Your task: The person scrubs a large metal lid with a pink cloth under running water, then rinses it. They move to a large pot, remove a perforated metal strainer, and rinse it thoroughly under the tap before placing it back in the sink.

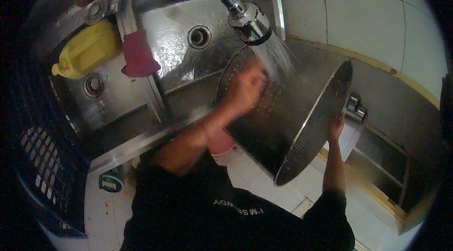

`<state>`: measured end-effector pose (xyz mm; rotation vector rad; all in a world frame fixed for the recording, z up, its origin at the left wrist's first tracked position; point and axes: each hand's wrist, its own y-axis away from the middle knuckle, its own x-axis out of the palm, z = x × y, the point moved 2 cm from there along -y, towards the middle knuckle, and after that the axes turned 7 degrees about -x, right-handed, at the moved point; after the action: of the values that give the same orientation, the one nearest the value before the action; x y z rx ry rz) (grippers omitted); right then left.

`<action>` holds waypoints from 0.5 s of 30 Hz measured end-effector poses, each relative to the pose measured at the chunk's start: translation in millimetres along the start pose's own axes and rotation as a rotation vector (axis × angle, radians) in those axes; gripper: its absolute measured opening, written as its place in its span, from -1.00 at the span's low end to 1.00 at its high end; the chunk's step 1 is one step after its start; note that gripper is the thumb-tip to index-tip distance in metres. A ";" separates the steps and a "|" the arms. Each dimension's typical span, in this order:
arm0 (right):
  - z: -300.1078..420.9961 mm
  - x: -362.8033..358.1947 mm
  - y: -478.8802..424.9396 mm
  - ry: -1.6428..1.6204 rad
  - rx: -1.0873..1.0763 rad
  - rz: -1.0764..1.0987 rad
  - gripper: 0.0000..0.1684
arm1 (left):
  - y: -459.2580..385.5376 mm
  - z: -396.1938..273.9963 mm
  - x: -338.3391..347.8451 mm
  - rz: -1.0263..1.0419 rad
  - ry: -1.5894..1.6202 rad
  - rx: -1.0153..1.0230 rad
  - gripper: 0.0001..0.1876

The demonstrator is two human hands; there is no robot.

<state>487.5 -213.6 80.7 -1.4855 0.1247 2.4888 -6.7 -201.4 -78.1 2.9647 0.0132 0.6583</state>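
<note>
A large, round, dark metal vessel (290, 106) with a bright edge is tilted beneath a running spray tap head (252, 26). Small dots mark its surface; whether they are drops or holes is unclear. My right hand (336, 129) grips its far right side, fingers partly hidden behind it. Motion blurs my left hand (249, 83), which is over the vessel's left part, right by the falling water. Its fingers look curled, but I cannot make out whether anything is in them.
Left of the vessel is a steel double sink (177, 14). A maroon cloth (139, 54) hangs over its divider, beside a yellow plastic jug (88, 49). A dark plastic crate (42, 162) stands at far left. A pink container (221, 141) sits below; a tiled wall (361, 14) rises at right.
</note>
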 end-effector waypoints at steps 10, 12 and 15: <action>32.8 -0.4 -8.3 0.104 -0.068 0.141 -0.47 | -14.4 80.8 -53.8 -0.151 -0.112 -0.181 -0.63; 18.5 1.6 1.8 0.011 -0.080 0.150 -0.48 | 27.7 36.5 -42.6 -0.208 -0.102 -0.023 -0.63; -0.7 1.9 -9.0 -0.140 0.114 0.021 -0.57 | 4.0 -13.0 -24.7 -0.087 -0.343 0.061 -0.65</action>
<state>489.4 -204.7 79.2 -1.2681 0.2528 2.5460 -34.6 -204.8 -76.4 3.0721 0.1353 0.1366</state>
